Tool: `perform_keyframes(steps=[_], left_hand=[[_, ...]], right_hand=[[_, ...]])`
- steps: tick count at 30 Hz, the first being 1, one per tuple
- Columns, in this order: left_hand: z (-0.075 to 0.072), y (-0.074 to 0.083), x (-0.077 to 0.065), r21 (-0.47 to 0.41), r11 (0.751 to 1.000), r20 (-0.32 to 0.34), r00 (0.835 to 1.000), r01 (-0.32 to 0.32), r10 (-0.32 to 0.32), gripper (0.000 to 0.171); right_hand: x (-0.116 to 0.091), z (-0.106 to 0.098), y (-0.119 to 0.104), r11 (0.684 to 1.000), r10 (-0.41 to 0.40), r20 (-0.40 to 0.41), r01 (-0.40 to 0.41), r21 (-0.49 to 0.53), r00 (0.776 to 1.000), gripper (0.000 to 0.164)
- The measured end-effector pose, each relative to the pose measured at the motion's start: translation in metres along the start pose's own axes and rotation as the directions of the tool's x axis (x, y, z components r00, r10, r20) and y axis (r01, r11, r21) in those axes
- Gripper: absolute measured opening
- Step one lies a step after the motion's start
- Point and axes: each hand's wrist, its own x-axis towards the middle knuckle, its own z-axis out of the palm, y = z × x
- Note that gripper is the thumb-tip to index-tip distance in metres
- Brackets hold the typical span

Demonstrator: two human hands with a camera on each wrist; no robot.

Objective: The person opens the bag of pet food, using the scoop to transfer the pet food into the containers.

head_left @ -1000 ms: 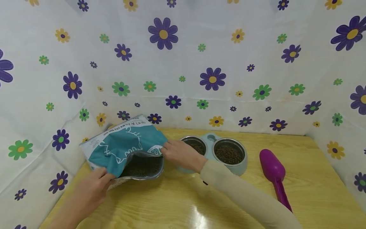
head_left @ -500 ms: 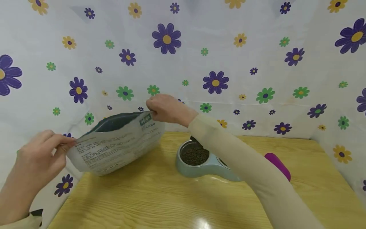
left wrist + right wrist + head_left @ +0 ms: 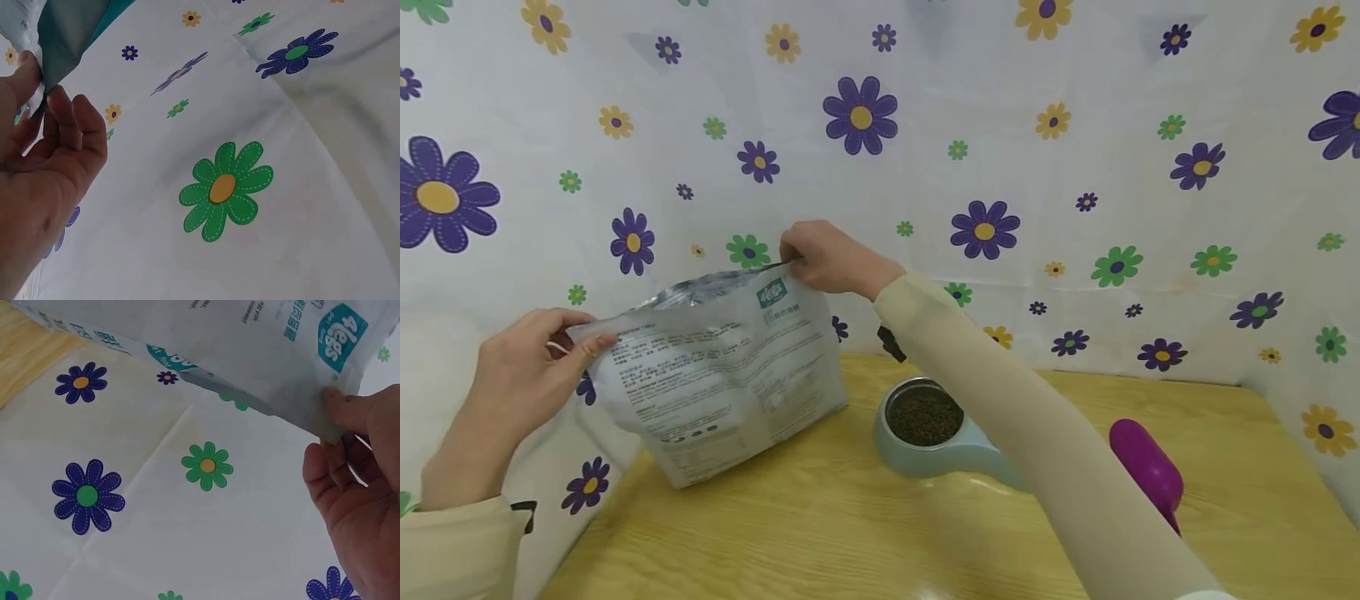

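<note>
A pet food bag (image 3: 722, 375) stands upright at the left of the table, its printed white side toward me. My left hand (image 3: 523, 375) pinches the bag's top left corner between thumb and fingers. At the top right corner, my right hand (image 3: 835, 260) grips the rim. Between the hands the bag's mouth (image 3: 700, 290) gapes a little, showing a silvery lining; its contents are hidden. In the left wrist view, the left hand (image 3: 53, 134) holds the bag's edge. The right wrist view has the right hand (image 3: 359, 469) pinching the other corner.
Right of the bag sits a pale blue double feeder (image 3: 917, 462); brown kibble (image 3: 925, 417) fills the visible bowl, and my right sleeve (image 3: 1022, 417) covers the other. A purple scoop (image 3: 1146, 467) lies farther right on the wooden table (image 3: 820, 533). Flowered cloth (image 3: 910, 183) hangs behind.
The bag, earlier tipped over with its mouth toward me, has been raised upright and turned so its white side shows. Both hands rose with its corners, and the mouth has narrowed.
</note>
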Motion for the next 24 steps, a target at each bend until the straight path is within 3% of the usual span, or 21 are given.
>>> perform_keyframes(steps=[6, 11, 13, 15, 19, 21, 24], left_hand=[[0.006, 0.002, -0.001, 0.027, 0.999, -0.040, 0.998, -0.042, 0.044, 0.019], [0.010, 0.005, -0.001, 0.045, 0.994, -0.111, 0.989, -0.095, 0.100, 0.013], [0.007, 0.008, 0.001, 0.058, 0.996, -0.075, 0.995, -0.061, 0.065, 0.016], [0.004, 0.014, 0.004, 0.088, 0.996, 0.005, 1.000, 0.006, -0.007, 0.031], [0.003, 0.034, 0.012, 0.138, 0.986, 0.191, 0.975, 0.091, -0.117, 0.082], [0.009, 0.045, 0.017, 0.145, 0.986, 0.229, 0.967, 0.077, -0.109, 0.103], [0.020, 0.056, 0.022, 0.151, 0.988, 0.207, 0.978, -0.025, -0.007, 0.101]], right_hand=[[-0.006, 0.005, 0.008, 0.995, -0.004, -0.046, 0.008, 0.097, 0.999, 0.012], [-0.006, 0.008, 0.010, 0.997, -0.024, -0.087, 0.030, 0.065, 0.996, 0.014], [-0.006, 0.007, 0.008, 0.999, -0.027, -0.084, 0.030, 0.037, 0.996, 0.013], [-0.006, 0.006, 0.004, 0.999, -0.027, -0.058, 0.028, 0.018, 0.998, 0.015], [-0.005, 0.006, -0.009, 0.999, -0.041, 0.043, 0.041, 0.000, 0.998, 0.030], [-0.004, 0.007, -0.014, 0.999, -0.053, 0.065, 0.052, 0.006, 0.996, 0.031], [-0.003, 0.008, -0.016, 0.998, -0.054, 0.046, 0.053, 0.017, 0.997, 0.020]])
